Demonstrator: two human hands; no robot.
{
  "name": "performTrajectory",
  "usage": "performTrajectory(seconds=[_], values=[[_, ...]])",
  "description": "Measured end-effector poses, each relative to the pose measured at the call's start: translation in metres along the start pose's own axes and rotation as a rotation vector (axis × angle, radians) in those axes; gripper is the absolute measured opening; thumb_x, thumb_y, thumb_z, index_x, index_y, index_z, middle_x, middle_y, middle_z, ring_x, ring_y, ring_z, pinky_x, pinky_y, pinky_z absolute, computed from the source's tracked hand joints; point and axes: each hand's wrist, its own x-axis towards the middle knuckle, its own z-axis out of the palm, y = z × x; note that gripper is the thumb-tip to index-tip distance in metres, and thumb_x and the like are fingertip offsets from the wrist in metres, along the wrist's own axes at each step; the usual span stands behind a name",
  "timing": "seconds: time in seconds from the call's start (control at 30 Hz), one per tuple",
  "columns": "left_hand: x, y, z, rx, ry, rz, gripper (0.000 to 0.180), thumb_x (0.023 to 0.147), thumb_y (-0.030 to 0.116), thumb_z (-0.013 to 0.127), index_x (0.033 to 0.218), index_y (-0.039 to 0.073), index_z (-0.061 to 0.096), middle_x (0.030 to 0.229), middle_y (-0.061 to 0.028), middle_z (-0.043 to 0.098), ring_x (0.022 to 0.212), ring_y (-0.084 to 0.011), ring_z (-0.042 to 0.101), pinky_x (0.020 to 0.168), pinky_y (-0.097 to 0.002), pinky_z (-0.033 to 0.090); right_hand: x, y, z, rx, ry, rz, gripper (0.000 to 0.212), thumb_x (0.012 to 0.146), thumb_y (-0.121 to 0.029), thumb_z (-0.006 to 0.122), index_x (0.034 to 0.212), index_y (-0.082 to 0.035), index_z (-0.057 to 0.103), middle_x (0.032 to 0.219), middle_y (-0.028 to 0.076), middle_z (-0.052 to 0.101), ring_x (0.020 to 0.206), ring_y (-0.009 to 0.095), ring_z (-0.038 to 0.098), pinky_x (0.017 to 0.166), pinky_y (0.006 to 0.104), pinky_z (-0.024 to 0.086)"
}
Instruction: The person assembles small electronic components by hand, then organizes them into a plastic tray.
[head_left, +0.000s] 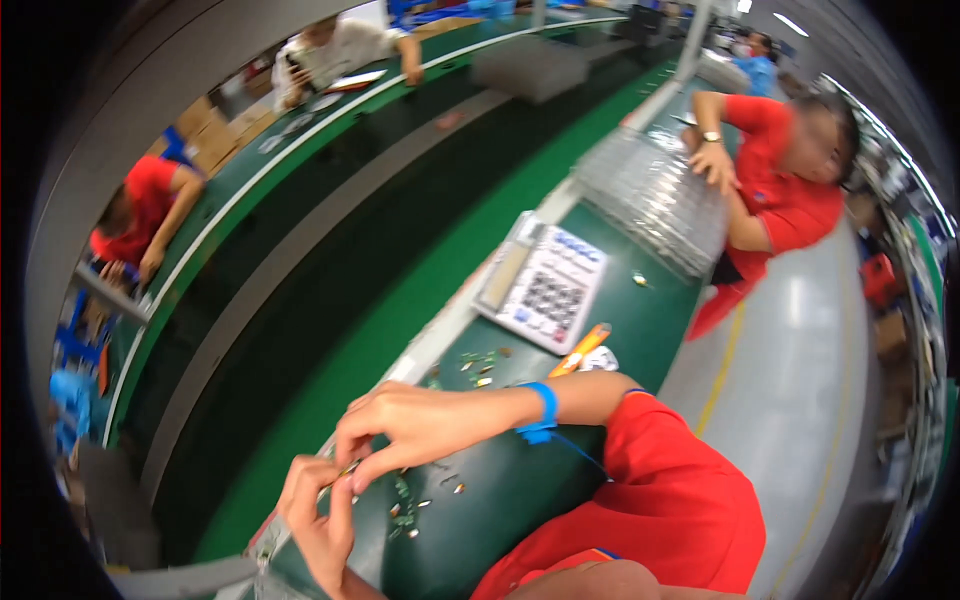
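Observation:
My left hand (322, 512) and my right hand (415, 428) meet fingertip to fingertip over the green workbench (540, 490). Both are closed in a pinch on a small part (349, 468), mostly hidden by the fingers; its kind I cannot make out. Around my right wrist is a blue strap (540, 412) with a thin cord. Just beside my hands lies a loose cluster of small green circuit boards (403, 508) with shiny metal bits. Several more small green pieces (480, 366) are scattered beyond my right wrist.
Beyond my right forearm lie an orange-handled tool (582, 350), a white round item (599, 360) and a white card with a printed code (555, 290). A co-worker in red (790, 180) leans on stacked clear trays (650, 195). Left of the bench runs a green conveyor belt (330, 370).

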Motion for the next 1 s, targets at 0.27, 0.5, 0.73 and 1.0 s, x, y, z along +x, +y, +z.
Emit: performTrajectory(seconds=[0.27, 0.5, 0.73, 1.0], values=[[0.003, -0.007, 0.004, -0.132, -0.19, -0.031, 0.011, 0.088, 0.001, 0.059, 0.077, -0.001, 0.056, 0.073, -0.0073, 0.055, 0.06, -0.0117, 0.05, 0.052, -0.0234, 0.037, -0.01, 0.007, -0.004, -0.145, -0.016, -0.026, 0.02, 0.078, -0.014, 0.073, 0.083, 0.004, 0.067, 0.073, 0.013, 0.069, 0.067, 0.023, 0.067, 0.058, 0.0334, 0.049], [0.005, 0.001, 0.015, 0.142, -0.216, 0.04, 0.007, 0.084, -0.005, 0.059, 0.079, -0.003, 0.055, 0.074, -0.0119, 0.055, 0.062, -0.0222, 0.053, 0.055, -0.0312, 0.041, -0.015, 0.017, 0.002, -0.38, 0.013, -0.112, 0.013, 0.078, -0.007, 0.068, 0.079, 0.003, 0.061, 0.073, 0.014, 0.064, 0.077, 0.031, 0.06, 0.066, 0.0384, 0.047], [0.007, -0.007, 0.005, 0.208, -0.176, 0.059, 0.008, 0.083, -0.005, 0.062, 0.08, -0.003, 0.056, 0.076, -0.0123, 0.056, 0.065, -0.0248, 0.054, 0.057, -0.0323, 0.041, -0.008, 0.029, 0.017, -0.437, 0.046, -0.159, 0.017, 0.079, -0.005, 0.067, 0.081, 0.001, 0.052, 0.068, 0.013, 0.057, 0.076, 0.03, 0.055, 0.064, 0.0402, 0.045], [0.009, -0.01, 0.0, 0.21, -0.228, 0.044, 0.007, 0.083, -0.005, 0.062, 0.08, -0.002, 0.056, 0.078, -0.0122, 0.055, 0.066, -0.0261, 0.054, 0.057, -0.0336, 0.041, -0.006, 0.05, 0.032, -0.409, 0.163, -0.24, 0.017, 0.077, -0.003, 0.067, 0.078, 0.0, 0.05, 0.063, 0.014, 0.056, 0.071, 0.032, 0.055, 0.064, 0.0417, 0.044]])
